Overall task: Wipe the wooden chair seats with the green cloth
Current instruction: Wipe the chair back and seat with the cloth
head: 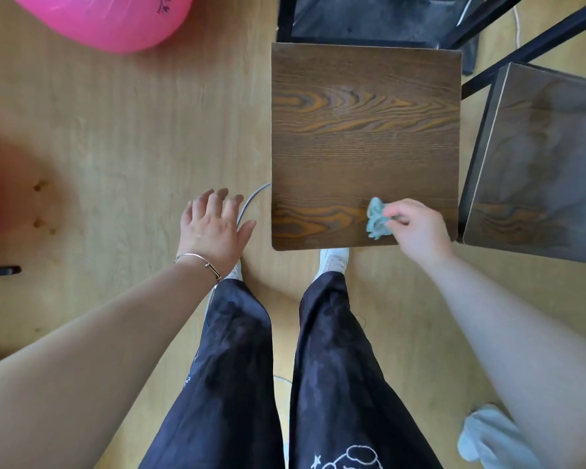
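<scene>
A dark wooden chair seat (366,130) with orange grain stands right in front of me. My right hand (418,228) pinches a crumpled green cloth (377,223) that lies on the seat's near right corner. My left hand (214,225) hovers open with spread fingers over the floor, left of the seat and clear of it. A second wooden chair seat (542,164) stands to the right, tilted in view.
A pink ball (115,18) lies on the light wooden floor at the far left. A grey cable (251,201) runs under the near seat's left edge. Black chair frames (528,49) stand behind the seats. A pale cloth (487,434) lies at the bottom right. My legs stand below the seat.
</scene>
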`<state>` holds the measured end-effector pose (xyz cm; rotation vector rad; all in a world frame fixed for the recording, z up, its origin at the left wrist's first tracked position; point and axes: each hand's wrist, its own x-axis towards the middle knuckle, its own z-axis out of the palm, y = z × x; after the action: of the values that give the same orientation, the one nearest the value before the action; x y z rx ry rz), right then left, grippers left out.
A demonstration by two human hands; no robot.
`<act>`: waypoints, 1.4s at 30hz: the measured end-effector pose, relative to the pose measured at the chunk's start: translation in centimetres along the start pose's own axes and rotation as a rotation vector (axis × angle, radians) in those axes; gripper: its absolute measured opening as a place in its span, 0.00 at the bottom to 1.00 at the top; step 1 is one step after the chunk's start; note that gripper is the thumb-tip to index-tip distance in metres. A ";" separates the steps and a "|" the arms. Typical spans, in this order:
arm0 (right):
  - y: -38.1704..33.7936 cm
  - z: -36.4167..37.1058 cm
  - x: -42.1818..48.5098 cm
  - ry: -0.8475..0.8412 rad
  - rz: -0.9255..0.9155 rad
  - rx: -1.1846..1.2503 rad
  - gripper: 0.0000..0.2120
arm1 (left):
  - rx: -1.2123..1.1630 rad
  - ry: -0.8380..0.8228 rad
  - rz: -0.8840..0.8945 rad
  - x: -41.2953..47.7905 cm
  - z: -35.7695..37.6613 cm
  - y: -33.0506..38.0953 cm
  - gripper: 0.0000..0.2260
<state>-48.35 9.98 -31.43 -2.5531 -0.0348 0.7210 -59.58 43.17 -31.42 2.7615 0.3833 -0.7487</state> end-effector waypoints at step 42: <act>-21.9 -21.2 -5.1 0.121 0.275 1.071 0.11 | 0.029 0.299 0.185 -3.5 -29.6 11.4 0.23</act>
<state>-39.88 19.06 -3.14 -1.5633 0.5888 0.4740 -45.40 41.02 -2.89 2.8902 0.1687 -0.2997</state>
